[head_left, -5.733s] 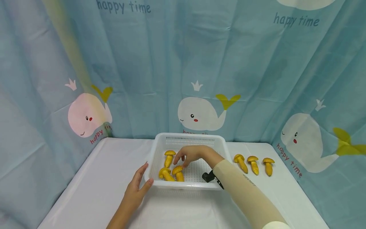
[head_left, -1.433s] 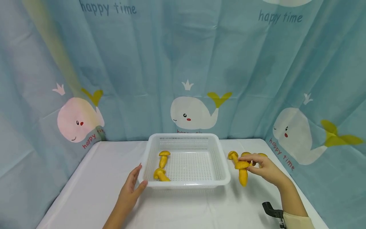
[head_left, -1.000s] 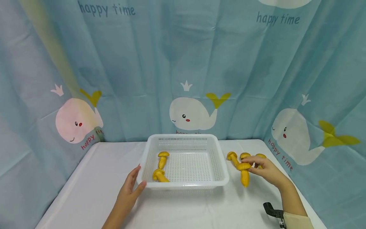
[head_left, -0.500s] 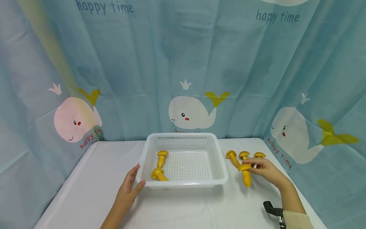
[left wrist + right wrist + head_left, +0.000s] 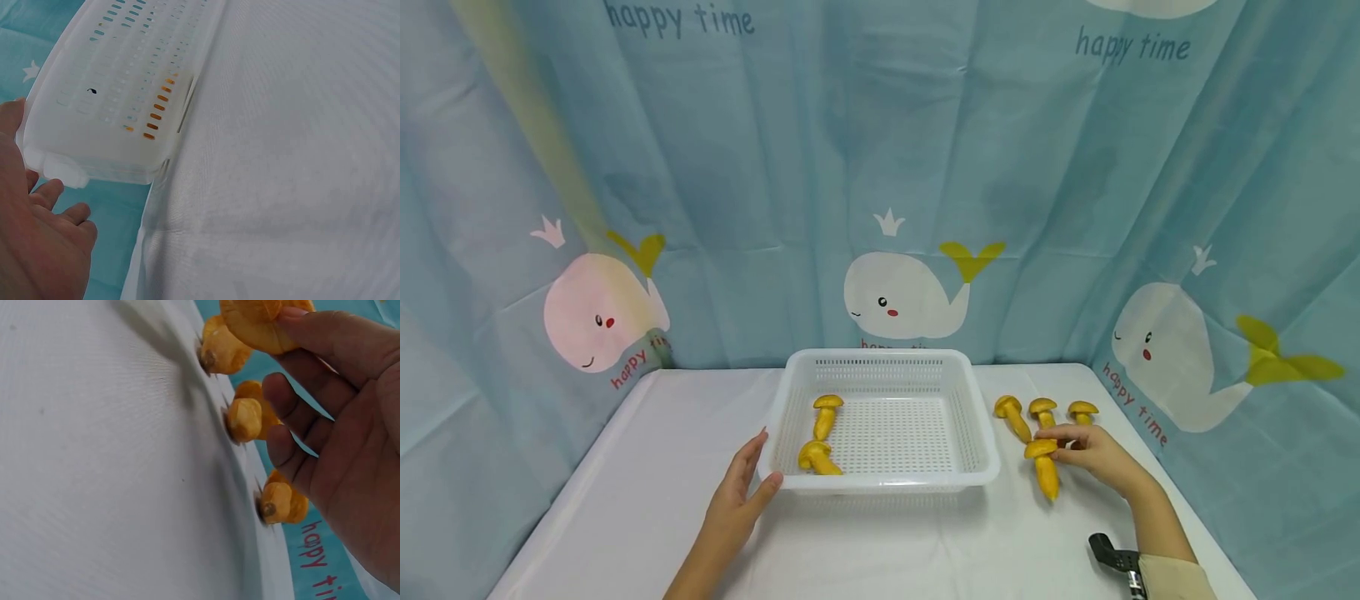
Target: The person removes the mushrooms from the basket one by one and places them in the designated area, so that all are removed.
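Note:
In the head view my right hand [image 5: 1093, 454] pinches a yellow mushroom [image 5: 1047, 479] by its cap, the stem pointing towards me. In the right wrist view the thumb [image 5: 337, 331] presses on the cap of this mushroom [image 5: 262, 331]. Close behind it on the table lie three more mushrooms: a left one [image 5: 1013, 417], a middle one [image 5: 1042, 408] and a right one [image 5: 1082, 410]. My left hand [image 5: 730, 504] rests with extended fingers at the near left corner of a white plastic basket [image 5: 895, 481]. Inside lie an upper mushroom [image 5: 826, 417] and a lower mushroom [image 5: 820, 458].
A white cloth [image 5: 880, 550] covers the table. Behind and at both sides hangs a blue curtain [image 5: 737, 192] with whale prints. A black wrist mount [image 5: 1112, 554] juts from my right wrist, near a beige sleeve [image 5: 1176, 577].
A mushroom from the basket's near side has come over to the right in my right hand, in front of the other three. Lately it has shifted slightly nearer me. My left hand stays at the basket.

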The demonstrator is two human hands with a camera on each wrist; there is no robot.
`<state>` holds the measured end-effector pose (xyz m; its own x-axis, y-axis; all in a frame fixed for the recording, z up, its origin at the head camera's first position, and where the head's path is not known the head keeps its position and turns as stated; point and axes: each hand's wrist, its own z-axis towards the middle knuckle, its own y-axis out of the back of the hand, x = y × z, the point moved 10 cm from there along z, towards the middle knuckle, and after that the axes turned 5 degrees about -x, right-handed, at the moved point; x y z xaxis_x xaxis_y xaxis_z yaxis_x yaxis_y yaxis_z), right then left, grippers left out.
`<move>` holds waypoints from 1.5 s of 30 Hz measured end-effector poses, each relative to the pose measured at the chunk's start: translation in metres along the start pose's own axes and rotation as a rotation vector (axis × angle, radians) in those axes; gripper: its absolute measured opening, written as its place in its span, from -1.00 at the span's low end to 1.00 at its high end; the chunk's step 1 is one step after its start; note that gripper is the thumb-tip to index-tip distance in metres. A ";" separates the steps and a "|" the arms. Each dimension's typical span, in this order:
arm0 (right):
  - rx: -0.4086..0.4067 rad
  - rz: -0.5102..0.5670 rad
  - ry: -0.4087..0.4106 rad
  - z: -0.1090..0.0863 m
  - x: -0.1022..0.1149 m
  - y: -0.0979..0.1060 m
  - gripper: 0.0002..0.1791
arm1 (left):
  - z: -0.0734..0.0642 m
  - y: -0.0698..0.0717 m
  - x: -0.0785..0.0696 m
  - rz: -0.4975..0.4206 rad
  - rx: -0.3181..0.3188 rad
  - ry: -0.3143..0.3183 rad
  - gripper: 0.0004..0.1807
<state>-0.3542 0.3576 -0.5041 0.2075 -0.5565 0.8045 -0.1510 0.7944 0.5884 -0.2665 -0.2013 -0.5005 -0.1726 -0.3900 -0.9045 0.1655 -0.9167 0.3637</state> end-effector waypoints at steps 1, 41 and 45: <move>0.004 0.003 -0.008 0.001 -0.001 -0.001 -0.62 | 0.000 0.000 0.000 0.000 0.000 0.001 -0.26; 0.114 0.063 -0.139 -0.001 -0.014 -0.016 -0.47 | 0.002 -0.002 0.002 0.003 -0.004 -0.009 -0.27; 0.110 0.039 -0.140 -0.003 -0.011 -0.013 -0.45 | 0.001 -0.001 0.003 0.014 0.000 -0.002 -0.26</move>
<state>-0.3516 0.3540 -0.5212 0.0643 -0.5606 0.8256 -0.2627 0.7886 0.5559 -0.2685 -0.2015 -0.5032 -0.1721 -0.4029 -0.8989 0.1675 -0.9112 0.3763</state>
